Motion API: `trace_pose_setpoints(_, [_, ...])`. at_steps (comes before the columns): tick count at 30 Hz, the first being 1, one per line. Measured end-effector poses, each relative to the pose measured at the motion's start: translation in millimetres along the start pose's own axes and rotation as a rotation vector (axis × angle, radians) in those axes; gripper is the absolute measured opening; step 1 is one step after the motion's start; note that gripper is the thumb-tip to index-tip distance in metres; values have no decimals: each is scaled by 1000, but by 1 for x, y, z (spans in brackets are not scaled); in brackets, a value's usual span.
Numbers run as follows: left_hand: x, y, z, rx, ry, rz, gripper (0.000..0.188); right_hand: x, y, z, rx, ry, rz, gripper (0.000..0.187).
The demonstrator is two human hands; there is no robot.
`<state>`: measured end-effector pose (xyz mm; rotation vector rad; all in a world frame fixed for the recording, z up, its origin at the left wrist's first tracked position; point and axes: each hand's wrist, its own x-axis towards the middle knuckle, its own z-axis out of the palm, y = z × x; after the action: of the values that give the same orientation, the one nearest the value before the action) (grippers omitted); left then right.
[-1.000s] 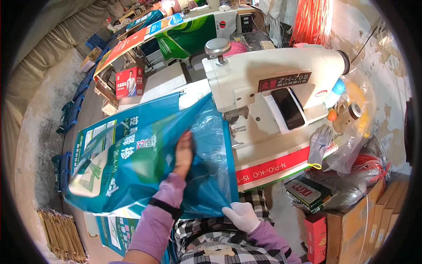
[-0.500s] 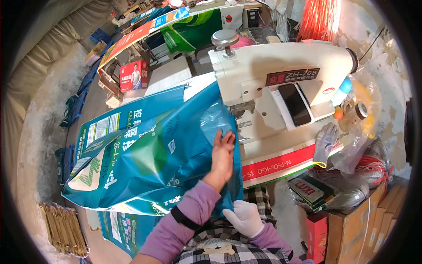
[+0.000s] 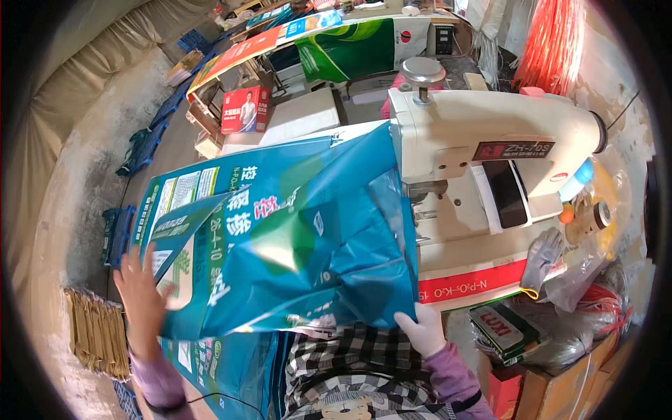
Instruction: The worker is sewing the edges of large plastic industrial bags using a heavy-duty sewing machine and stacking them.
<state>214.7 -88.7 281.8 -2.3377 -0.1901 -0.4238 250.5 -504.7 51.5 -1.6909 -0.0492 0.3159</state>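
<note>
A large teal printed plastic sack (image 3: 336,287) lies flattened and creased across the worktable, its right edge beside an industrial sewing machine (image 3: 455,115). My right hand (image 3: 425,330), in a white glove, pinches the sack's near right corner. At the sack's left end my bare left hand (image 3: 142,301) is raised, fingers spread, by the folded-up edge; whether it touches the sack I cannot tell. Under the near side hangs another teal sack (image 3: 245,364). A dark-screened phone (image 3: 505,194) rests against the machine's base.
A grey work glove (image 3: 542,259) lies at the table's right end, by bundled clear plastic. Below stand cardboard boxes (image 3: 560,371). A red box (image 3: 245,110) sits beyond the sack. Stacked brown bundles (image 3: 96,329) lie at left; red strands (image 3: 551,49) hang behind the machine.
My left hand has moved from the sack's right edge by the machine to its far left end. My right hand still grips the near corner. The view has shifted left.
</note>
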Motion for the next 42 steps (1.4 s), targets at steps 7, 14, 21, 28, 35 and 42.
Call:
trace_pose_setpoints(7, [-76, -153, 310, -352, -242, -673, 43, 2, -20, 50, -261, 75, -209, 41])
trace_pose_setpoints(14, [-69, -134, 445, -1246, -98, -1248, 46, 100, -59, 60, -891, -61, -735, 37])
trace_pose_setpoints(21, [-139, -172, 406, -2310, 73, -1277, 53, 25, -56, 90, -707, -339, -874, 20])
trace_pose_setpoints(28, [-243, 37, 185, -1505, 40, -1546, 87, 137, -202, 83, -685, 54, -944, 24])
trace_pose_setpoints(35, [-276, 175, 40, -1626, -429, -2246, 28, 172, -37, 160, -633, -235, -526, 40])
trace_pose_setpoints(42, [-322, 81, 45, -1509, 323, -1947, 16, 141, -52, 191, -317, -217, -654, 27])
